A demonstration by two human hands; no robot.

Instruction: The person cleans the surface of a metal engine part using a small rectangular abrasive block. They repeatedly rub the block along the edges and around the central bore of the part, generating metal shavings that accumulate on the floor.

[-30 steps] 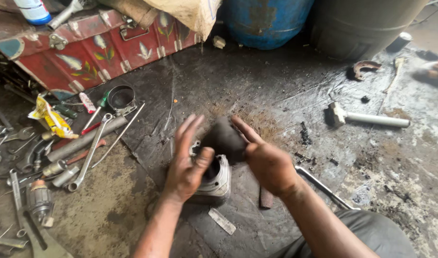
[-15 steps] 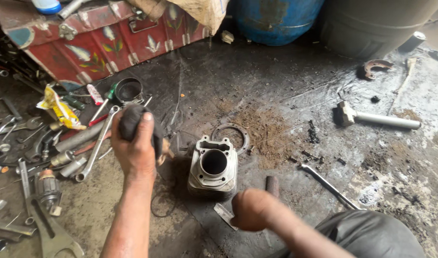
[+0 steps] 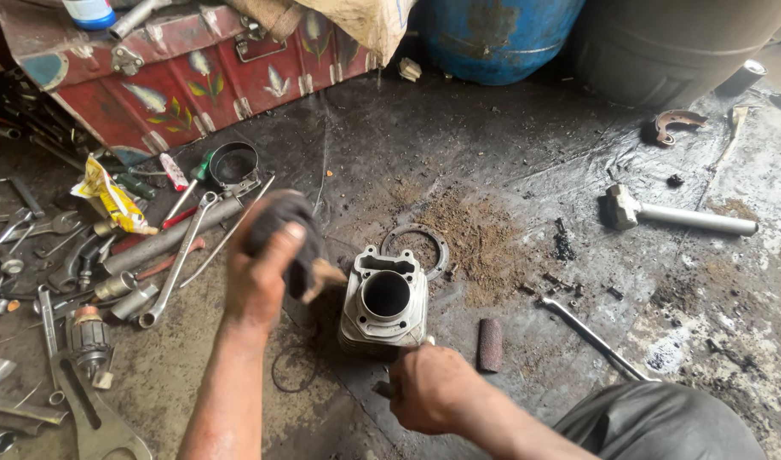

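Left hand (image 3: 267, 255) has lifted its dark rag (image 3: 284, 230) left of engine cylinder (image 3: 383, 300) | right hand (image 3: 429, 388) fisted below it, contents unclear | wipe bore with cylinder steadied.

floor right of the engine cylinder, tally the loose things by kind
hammer: 1
spanner: 1
curved rusty metal piece: 1
small rusty cylinder: 1
ring gasket: 1
total: 5
The engine cylinder stands between the hands: left hand grips a dark rag, right hand is closed just below the cylinder's base.
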